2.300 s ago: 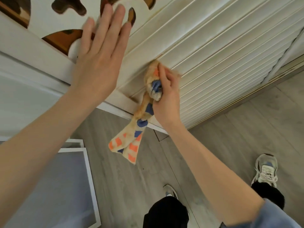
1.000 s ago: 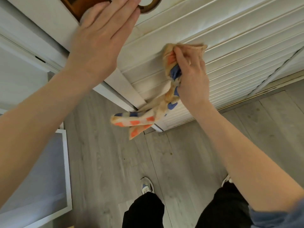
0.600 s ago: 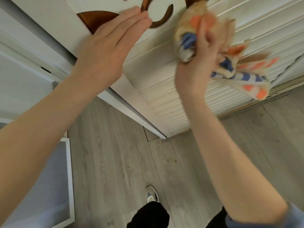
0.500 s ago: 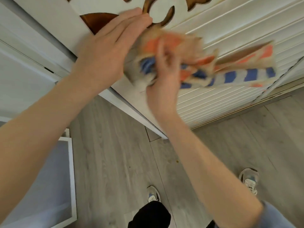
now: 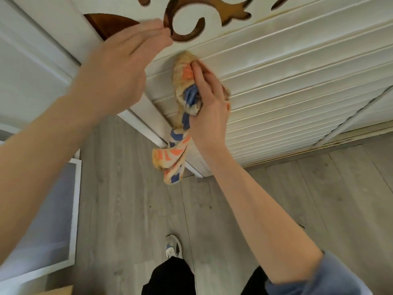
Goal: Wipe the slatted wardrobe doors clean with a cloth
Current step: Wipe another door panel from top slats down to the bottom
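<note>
Soft terry cloth (image 5: 183, 67), painted matt white wooden slats (image 5: 287, 81), grey wood-grain floor (image 5: 131, 199).

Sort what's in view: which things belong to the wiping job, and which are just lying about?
In use: patterned cloth, right hand gripping it, slatted wardrobe door, left hand flat against it.
Lying about: white-framed panel on the grey floor.

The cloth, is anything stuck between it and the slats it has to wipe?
Nothing visible. The right hand grips the cloth, pressed straight onto the slats. The left hand is off to the side, out of the way.
</note>
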